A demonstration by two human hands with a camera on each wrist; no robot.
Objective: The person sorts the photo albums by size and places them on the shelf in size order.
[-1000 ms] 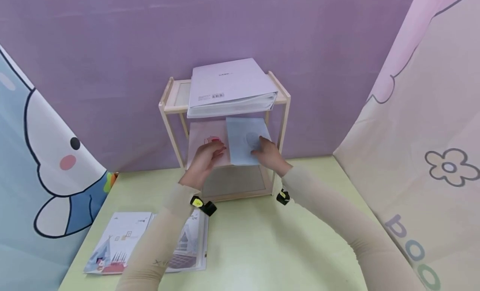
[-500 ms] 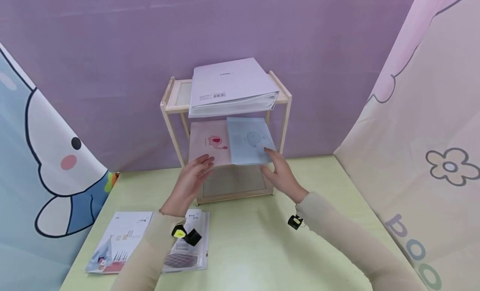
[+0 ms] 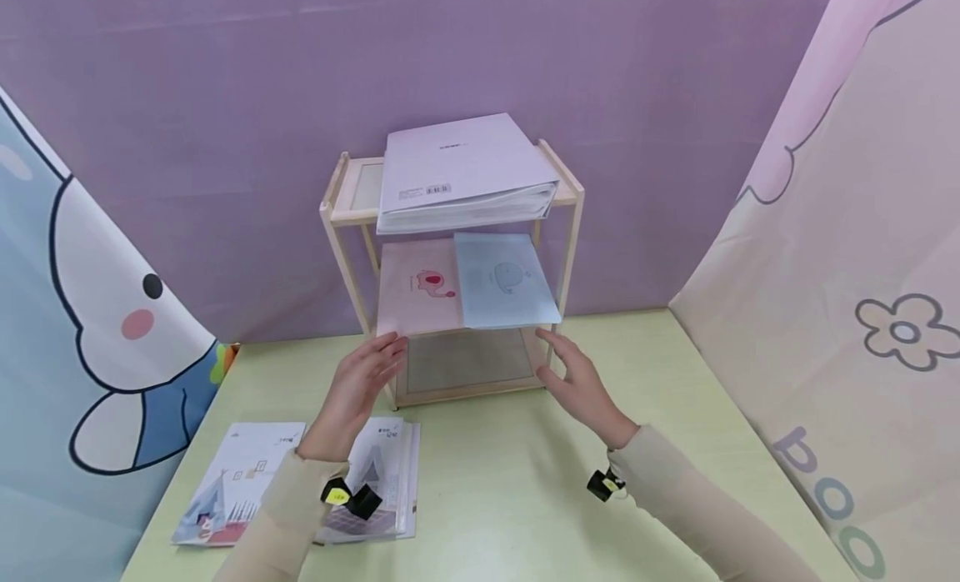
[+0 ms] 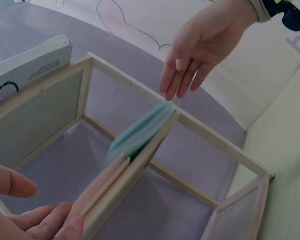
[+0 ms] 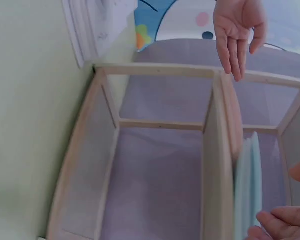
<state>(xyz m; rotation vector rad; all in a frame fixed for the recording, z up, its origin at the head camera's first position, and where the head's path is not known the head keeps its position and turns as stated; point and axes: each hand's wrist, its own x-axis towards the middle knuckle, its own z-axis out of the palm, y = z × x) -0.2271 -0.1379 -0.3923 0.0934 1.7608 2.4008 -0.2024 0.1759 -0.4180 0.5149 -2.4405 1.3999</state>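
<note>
Side by side on the middle shelf lie a pink notebook [image 3: 417, 290] with an elephant drawing and a light blue notebook [image 3: 504, 282] with a whale drawing. My left hand [image 3: 356, 392] is just in front of the pink notebook's near left corner, fingers extended and holding nothing. Before the blue notebook's near right corner is my right hand [image 3: 585, 390], its fingers relaxed and nothing in it. In the right wrist view, the blue notebooks [image 5: 247, 185] appear as a small stack beside the pink one [image 5: 233, 120].
A thick white binder-like stack [image 3: 465, 173] lies on the top tier of the wooden rack [image 3: 341, 273]. Two booklets with tent pictures, a left one [image 3: 243, 474] and a right one in a clear sleeve [image 3: 382, 482], lie on the green table [image 3: 510, 499] at front left.
Both hands have drawn back from the notebooks toward the person and spread apart. The notebooks stay on the middle shelf, with their covers uncovered now.
</note>
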